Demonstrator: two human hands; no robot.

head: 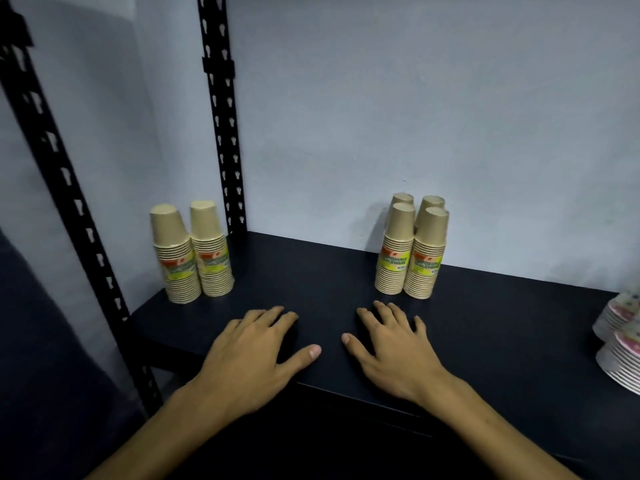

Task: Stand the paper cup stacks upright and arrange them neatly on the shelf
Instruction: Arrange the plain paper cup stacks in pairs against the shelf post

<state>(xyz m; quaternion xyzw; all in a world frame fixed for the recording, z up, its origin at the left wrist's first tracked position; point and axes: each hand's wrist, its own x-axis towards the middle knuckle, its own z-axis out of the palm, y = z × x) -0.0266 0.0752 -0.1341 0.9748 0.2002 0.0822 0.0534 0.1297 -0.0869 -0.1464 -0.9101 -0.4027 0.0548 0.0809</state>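
Two tan paper cup stacks [194,254] with yellow-green labels stand upright, mouths down, side by side at the left end of the dark shelf [329,282]. Several more of the same stacks [412,247] stand upright in a tight cluster near the back wall, right of centre. My left hand [256,351] lies flat on the shelf's front part, palm down, fingers apart, holding nothing. My right hand [391,348] lies flat beside it, also empty, its fingertips a short way in front of the right cluster.
Black perforated uprights [221,116] rise at the shelf's left back corner and another upright [69,188] at its left front. Stacks of patterned paper plates [621,341] sit at the right edge. A pale wall closes the back.
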